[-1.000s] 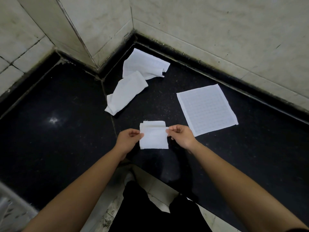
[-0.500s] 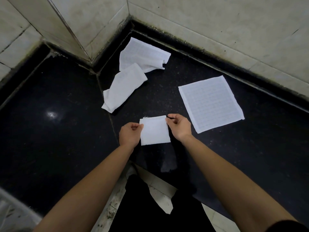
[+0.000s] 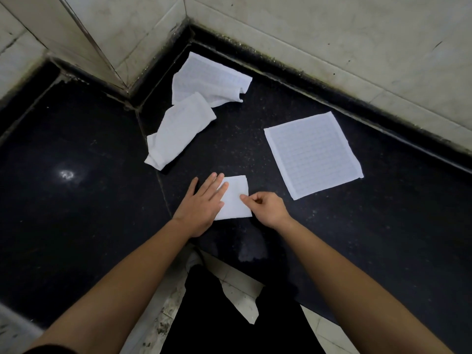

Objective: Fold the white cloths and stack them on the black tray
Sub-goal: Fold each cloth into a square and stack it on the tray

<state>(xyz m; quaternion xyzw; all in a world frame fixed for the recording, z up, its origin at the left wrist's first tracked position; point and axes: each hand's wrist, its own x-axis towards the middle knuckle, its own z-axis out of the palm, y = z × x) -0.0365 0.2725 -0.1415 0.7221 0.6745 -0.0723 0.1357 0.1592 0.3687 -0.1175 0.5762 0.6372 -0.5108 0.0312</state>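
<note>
Left hand (image 3: 201,204) flat on folded cloth (image 3: 236,200) — right hand (image 3: 268,208) pinching its edge

Tiled room corner: black counter (image 3: 76,213), tiled walls (image 3: 332,34)

No text, label, brand, number or sign can be read anywhere in view. The cloths (image 3: 313,154) show only a woven grid pattern, and the desk (image 3: 76,213) and wall tiles (image 3: 332,34) carry no writing.

Left hand (image 3: 201,203) flat, right hand (image 3: 265,208) seemingly pinching.
</note>
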